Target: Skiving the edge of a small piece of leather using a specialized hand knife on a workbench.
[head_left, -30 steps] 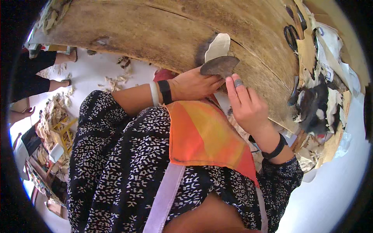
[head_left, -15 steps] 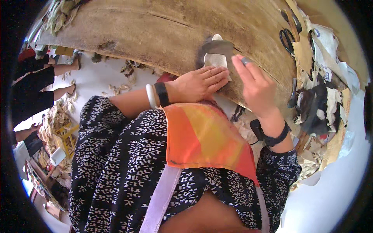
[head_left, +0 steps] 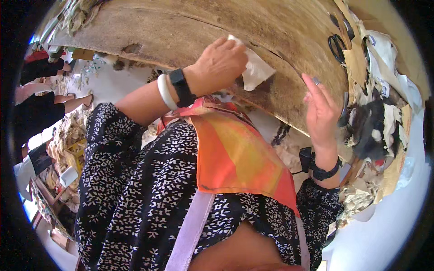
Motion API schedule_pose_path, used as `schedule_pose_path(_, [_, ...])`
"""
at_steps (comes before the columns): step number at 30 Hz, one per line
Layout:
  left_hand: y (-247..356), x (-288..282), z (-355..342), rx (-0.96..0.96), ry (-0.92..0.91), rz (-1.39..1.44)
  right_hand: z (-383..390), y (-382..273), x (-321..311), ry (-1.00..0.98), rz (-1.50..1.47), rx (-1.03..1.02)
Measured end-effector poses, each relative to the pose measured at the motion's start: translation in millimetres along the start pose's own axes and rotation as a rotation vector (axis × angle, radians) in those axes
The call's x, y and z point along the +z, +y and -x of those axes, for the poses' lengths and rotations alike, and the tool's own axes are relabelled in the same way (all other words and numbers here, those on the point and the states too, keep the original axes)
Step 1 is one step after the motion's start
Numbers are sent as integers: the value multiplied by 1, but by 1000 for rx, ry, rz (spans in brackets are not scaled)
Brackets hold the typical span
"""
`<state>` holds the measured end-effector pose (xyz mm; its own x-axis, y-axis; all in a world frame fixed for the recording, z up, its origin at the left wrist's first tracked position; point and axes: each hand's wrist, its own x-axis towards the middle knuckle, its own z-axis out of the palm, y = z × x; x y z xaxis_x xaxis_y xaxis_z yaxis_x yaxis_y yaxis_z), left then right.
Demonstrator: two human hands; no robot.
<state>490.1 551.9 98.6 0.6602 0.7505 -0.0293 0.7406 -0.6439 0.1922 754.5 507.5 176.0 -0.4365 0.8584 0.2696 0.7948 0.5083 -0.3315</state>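
At the near edge of the wooden board, my left hand (head_left: 220, 63) is closed on a pale, soft piece of hide (head_left: 258, 72). One corner of the piece shows above my fingers and a wider flap hangs out to the right. My right hand (head_left: 322, 110) is apart from it, to the right over the board's edge, with fingers stretched and nothing visible in them. A small grey band (head_left: 316, 81) sits on one of its fingers. A dark band and a white bangle (head_left: 167, 92) are on my left wrist; a dark strap is on my right.
The worn wooden board (head_left: 158, 27) has a long crack. Black-handled scissors (head_left: 337, 47) lie at its right end, near black and white fur scraps (head_left: 373, 128). Pale fibrous scraps (head_left: 72, 16) lie at the far left. Other people's legs (head_left: 74, 104) show at left.
My left hand, earlier flat on the hide piece, has gripped it and moved up and left; more of its pale side shows. My right hand has drawn away to the right.
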Motion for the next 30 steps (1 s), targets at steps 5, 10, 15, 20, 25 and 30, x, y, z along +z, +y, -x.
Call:
schedule_pose_path(5, [-21, 4, 9, -182, 57, 61, 1, 0, -4, -22, -68, 73])
schedule_pose_path(10, [-33, 29, -8, 131, 659, -8, -3, 1, -4, 17, -73, 59])
schedule_pose_path(15, [-28, -3, 14, -220, 311, 124, -2, 2, -9, -35, -46, 97])
schedule_pose_path(20, [-23, -27, 53, -315, 92, 398, -2, 5, -11, 5, -127, 119])
schedule_pose_path(25, [-35, 14, 56, -56, 295, 248, -6, -1, -13, 21, -162, 135])
schedule_pose_path(30, [-10, 24, 33, 47, 333, 80, -36, -19, -6, 16, -71, -86])
